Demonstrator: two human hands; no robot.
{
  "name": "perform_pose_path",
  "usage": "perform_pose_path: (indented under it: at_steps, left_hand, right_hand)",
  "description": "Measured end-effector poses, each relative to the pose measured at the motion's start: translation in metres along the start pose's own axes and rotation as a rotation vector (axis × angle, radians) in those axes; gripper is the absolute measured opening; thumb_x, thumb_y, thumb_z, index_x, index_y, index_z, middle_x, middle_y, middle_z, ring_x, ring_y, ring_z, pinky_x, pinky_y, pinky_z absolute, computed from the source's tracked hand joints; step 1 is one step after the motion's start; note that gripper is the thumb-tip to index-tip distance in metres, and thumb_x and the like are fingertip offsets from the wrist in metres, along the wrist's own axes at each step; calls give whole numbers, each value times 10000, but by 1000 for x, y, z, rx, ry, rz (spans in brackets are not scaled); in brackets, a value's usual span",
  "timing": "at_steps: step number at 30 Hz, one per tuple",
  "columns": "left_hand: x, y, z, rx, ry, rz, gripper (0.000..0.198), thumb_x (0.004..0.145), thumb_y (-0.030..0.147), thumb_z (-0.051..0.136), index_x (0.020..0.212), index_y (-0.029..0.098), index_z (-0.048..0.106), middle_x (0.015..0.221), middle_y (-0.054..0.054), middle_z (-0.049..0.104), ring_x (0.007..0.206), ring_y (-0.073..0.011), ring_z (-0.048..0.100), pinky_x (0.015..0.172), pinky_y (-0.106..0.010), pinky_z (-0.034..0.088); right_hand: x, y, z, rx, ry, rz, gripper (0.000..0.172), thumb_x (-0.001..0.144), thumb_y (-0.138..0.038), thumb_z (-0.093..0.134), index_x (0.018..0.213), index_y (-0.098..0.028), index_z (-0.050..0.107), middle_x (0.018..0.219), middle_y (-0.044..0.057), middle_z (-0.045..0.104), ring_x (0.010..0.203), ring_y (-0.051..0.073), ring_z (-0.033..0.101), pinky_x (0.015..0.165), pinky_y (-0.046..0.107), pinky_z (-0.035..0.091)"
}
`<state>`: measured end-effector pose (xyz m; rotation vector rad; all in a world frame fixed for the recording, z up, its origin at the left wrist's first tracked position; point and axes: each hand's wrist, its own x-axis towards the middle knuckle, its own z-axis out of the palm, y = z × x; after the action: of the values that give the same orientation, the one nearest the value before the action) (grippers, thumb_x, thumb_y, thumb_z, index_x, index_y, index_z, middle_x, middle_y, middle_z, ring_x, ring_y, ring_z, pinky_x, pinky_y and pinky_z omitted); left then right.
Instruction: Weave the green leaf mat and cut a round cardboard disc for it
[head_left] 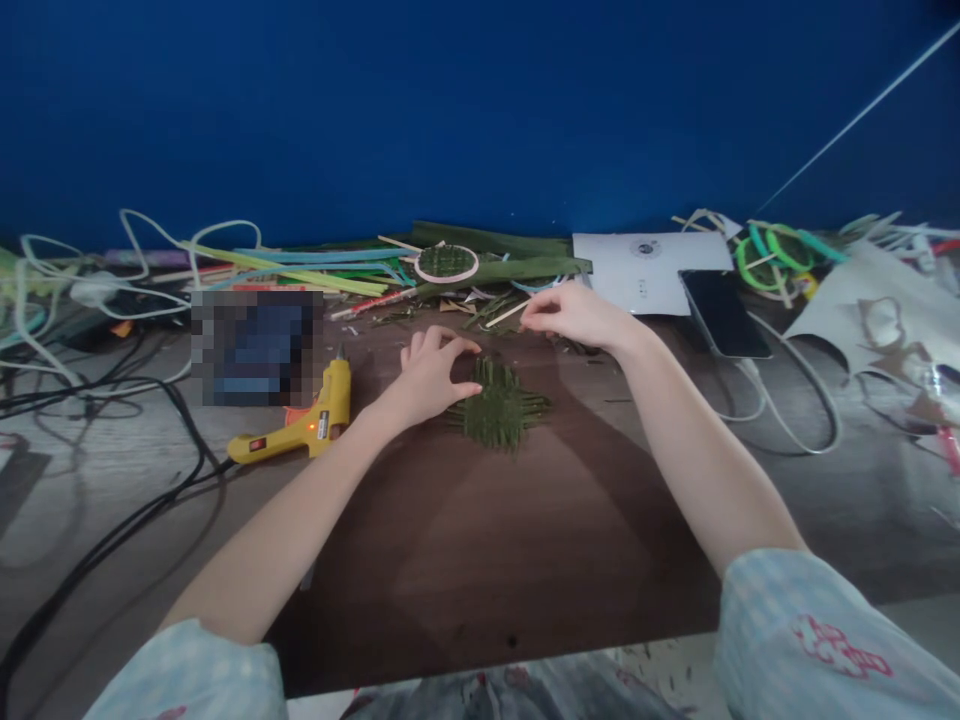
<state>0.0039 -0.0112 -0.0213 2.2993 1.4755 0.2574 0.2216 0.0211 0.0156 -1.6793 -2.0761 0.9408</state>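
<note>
A small woven mat of dark green leaf strips [495, 405], with loose ends sticking out all round, lies flat on the brown table. My left hand [435, 375] is at its upper left edge, thumb and forefinger spread apart, the thumb tip at the weave. Beyond the mat to the right, my right hand [566, 312] is raised with its fingertips pinched together. A pale thin stick [506, 316] shows right beside those fingertips. Whether they grip it or something finer cannot be made out.
Left of my hand lies a yellow glue gun [322, 415] with black cables [180, 400]. Along the blue wall are leaf strips [517, 268], a pink-rimmed woven round [446, 262] and coloured strips [300, 268]. A white box [630, 265] and a phone [724, 312] on a cable sit right.
</note>
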Motion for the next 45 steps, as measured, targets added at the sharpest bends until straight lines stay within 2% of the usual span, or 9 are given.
perform_pose_path:
  at_steps: [11,18,21,28,35,37,40,42,45]
  left_hand:
    - [1,3,1,-19,-19,-29,369,720,317,686,1062,225,584,1172,-82,446,1149,-311,379,960,-502,317]
    - [2,3,4,-47,0,-39,311,713,287,693,985,199,571,1118,-77,463,1101,-304,405,922,-477,348]
    - [1,2,5,-60,11,-36,291,714,276,690,963,192,565,1106,-71,465,1084,-290,413,915,-460,353]
    - [-1,0,7,-79,26,-15,271,719,256,683,949,196,552,1111,-59,470,1082,-268,408,918,-441,349]
    - [-1,1,8,-96,24,-29,256,721,243,682,931,193,545,1081,-49,486,1078,-259,414,925,-434,336]
    - [0,1,9,-102,25,-35,254,719,244,684,929,196,549,1084,-49,488,1085,-263,413,925,-436,333]
    - [1,0,10,-100,32,-38,250,716,250,688,924,198,560,1107,-51,487,1101,-268,407,925,-432,327]
    - [1,-1,11,-98,36,-40,269,711,254,692,938,198,560,1119,-51,488,1106,-268,406,921,-424,325]
    - [0,-1,12,-102,45,-37,318,711,258,691,987,198,546,1116,-51,497,1094,-261,415,908,-408,326]
  right_hand:
    - [-6,-14,1,37,-18,26,111,809,-201,550,752,-149,629,787,71,669,629,123,566,603,274,442]
    - [-4,-10,3,74,-39,0,126,819,-229,537,764,-150,619,771,74,660,644,127,569,586,274,441]
    - [-3,-7,2,99,-97,-18,128,819,-238,540,770,-151,620,741,63,651,635,121,570,568,262,429]
    - [-7,-6,-6,98,-319,-61,124,787,-257,571,716,-168,620,587,10,611,525,99,527,532,255,410]
    - [-9,-7,-4,136,-387,-59,117,791,-278,567,747,-174,598,546,3,618,472,93,505,512,257,410]
    - [-8,-8,-2,178,-335,-74,111,795,-279,563,781,-173,591,616,20,650,522,102,539,539,261,420]
    - [-6,-10,4,249,-238,-171,126,783,-293,578,810,-172,603,817,49,684,700,133,597,626,274,440]
    - [-4,-10,7,276,-247,-254,146,775,-310,586,830,-179,620,872,43,676,782,150,601,689,290,446]
    - [-3,-9,11,267,-334,-304,167,780,-317,574,874,-190,629,868,32,663,814,158,598,740,308,440]
